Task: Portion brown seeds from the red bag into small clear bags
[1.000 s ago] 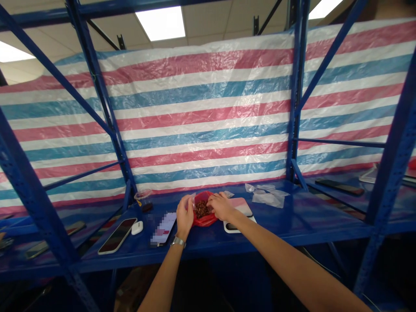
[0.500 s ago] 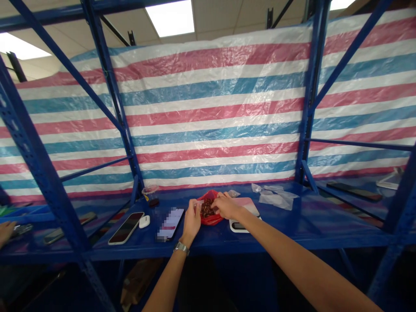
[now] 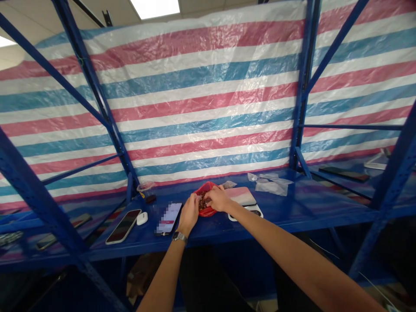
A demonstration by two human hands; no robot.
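A red plastic bag (image 3: 208,212) sits with its mouth spread wide on the blue shelf, holding many small brown bead-like pieces (image 3: 203,203). At its left side my left hand (image 3: 189,213) is closed, and what looks like a small clear plastic bag shows at its fingertips over the red bag. My right hand (image 3: 218,199) reaches in from the right, its fingers bent together down among the brown pieces. Whatever sits between those fingertips is hidden. Just right of the red bag is a white digital scale (image 3: 258,211), partly covered by a pale pink and white flat item (image 3: 242,196).
Left of my hands lie a phone with its screen lit (image 3: 169,218), a white earbud case (image 3: 142,218), another phone (image 3: 123,226) and a clear cup (image 3: 147,193) with dark contents. Clear plastic bags (image 3: 273,186) lie at the back right. Blue posts (image 3: 300,86) frame the shelf.
The view has tilted down and shifted slightly. My right hand has moved left, deeper over the brown pieces, closer to my left hand. Another person's hand at far left has left the view.
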